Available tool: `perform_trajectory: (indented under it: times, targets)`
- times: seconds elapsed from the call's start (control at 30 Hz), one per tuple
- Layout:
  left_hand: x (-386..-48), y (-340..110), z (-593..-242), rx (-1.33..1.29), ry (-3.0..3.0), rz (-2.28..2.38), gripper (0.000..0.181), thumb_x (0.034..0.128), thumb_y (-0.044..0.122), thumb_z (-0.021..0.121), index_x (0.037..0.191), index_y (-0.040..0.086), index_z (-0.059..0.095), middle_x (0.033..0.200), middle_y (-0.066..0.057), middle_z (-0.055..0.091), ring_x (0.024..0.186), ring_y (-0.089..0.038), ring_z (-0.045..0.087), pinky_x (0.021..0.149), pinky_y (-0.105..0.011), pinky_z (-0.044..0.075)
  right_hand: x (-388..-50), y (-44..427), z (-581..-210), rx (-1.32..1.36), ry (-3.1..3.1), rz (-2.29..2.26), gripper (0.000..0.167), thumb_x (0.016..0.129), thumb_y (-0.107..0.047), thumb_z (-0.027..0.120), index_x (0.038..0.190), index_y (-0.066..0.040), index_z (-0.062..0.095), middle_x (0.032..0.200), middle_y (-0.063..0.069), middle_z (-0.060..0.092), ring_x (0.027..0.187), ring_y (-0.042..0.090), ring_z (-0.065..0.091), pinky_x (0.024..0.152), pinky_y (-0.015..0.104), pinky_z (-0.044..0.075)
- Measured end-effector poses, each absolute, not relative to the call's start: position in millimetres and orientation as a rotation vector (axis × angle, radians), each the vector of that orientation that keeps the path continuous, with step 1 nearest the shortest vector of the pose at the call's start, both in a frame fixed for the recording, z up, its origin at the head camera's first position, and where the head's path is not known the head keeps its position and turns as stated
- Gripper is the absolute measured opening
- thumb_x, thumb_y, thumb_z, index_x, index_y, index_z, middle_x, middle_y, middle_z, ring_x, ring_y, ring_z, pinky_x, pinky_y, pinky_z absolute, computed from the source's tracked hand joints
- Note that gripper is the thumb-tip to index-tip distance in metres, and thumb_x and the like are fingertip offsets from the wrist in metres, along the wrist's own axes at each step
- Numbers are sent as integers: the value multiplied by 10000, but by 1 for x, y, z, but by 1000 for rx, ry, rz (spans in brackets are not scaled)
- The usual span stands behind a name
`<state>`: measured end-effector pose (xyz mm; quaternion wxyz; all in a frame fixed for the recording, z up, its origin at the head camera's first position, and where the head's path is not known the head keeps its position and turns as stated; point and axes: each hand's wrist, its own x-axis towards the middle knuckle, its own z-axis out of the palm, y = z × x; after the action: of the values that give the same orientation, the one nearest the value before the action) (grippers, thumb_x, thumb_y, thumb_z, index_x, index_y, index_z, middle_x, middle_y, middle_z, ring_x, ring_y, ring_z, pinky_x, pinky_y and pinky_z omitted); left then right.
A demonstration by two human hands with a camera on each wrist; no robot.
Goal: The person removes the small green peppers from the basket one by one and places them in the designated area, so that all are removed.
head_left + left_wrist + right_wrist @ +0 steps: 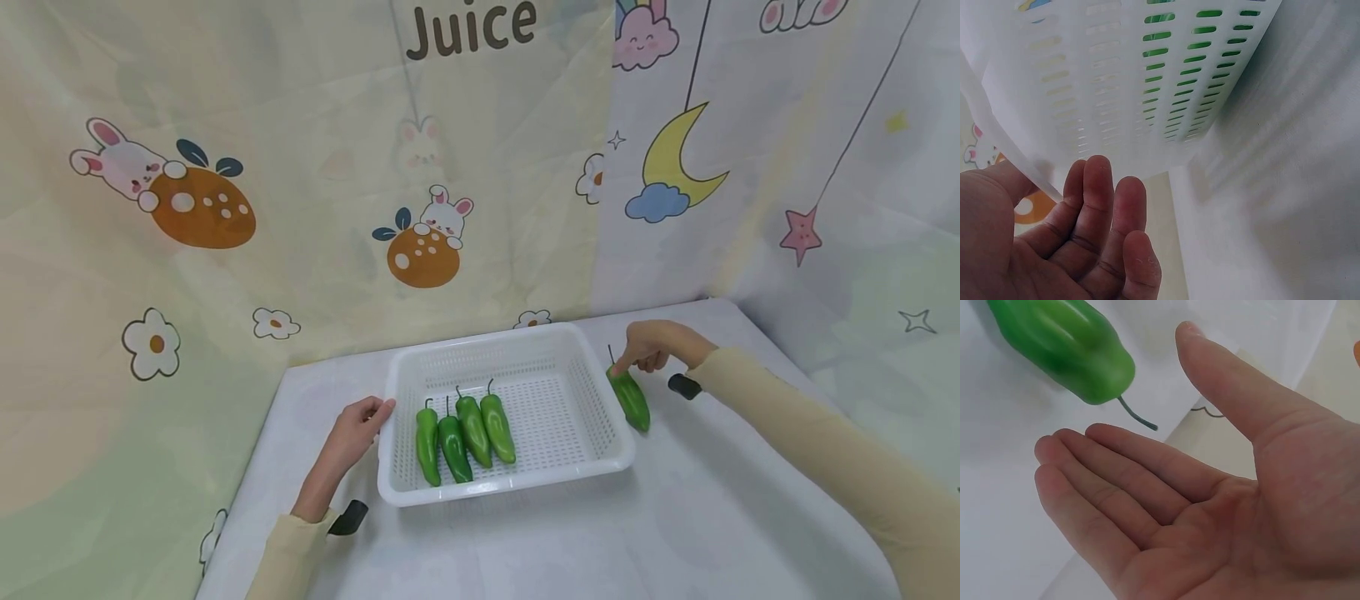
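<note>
A white plastic basket (562, 433) with slotted walls stands on the table, and several green chili peppers (472, 429) lie side by side in its left half. At its left rim, my left hand (360, 427) grips the edge, thumb over the rim and fingers under it on the outside; the left wrist view shows these fingers (1097, 194) bent below the slotted wall (1122, 81). My right hand (654, 343) is over the stem end of another green chili pepper (630, 402), right of the basket. In the right wrist view, thumb and fingers (1129, 469) are spread apart near that pepper's stem.
The table (525, 550) has a white cover. Cloth backdrops (315, 208) with printed bunnies, oranges and flowers hang behind and beside it. A dark wrist device (348, 518) sits below the left wrist, and another (684, 386) is by the right wrist.
</note>
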<state>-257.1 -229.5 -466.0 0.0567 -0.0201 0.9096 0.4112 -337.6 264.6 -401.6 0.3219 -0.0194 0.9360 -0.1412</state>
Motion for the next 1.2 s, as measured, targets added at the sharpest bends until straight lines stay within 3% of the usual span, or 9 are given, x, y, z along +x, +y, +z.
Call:
perform_trajectory:
  times: [0.4,0.67,1.2]
  targets:
    - [-257,-229,-466,-68,2747,1261,391,1035,419,532,1121,56,649,1014,-89,688,865,-190,594,734,-280,486,-341,263,-367,-72,2462,-408,634,869,-492,754,1137,70,638,1041,173,681,967,259,688,947,433,551]
    - [-257,-229,-466,-75,2745,1267,408,1035,431,526,1131,54,648,1012,-86,691,862,-185,594,731,-275,486,-341,254,-335,-88,2521,-466,725,863,-506,754,1261,79,599,1191,220,683,1069,312,680,985,454,530]
    - [-258,-229,-468,-94,2737,1291,399,1035,430,530,1116,58,648,1009,-84,692,856,-178,595,736,-273,485,-332,224,-322,-220,2556,-497,573,889,-438,751,1203,35,675,1125,148,716,1024,269,682,956,433,549]
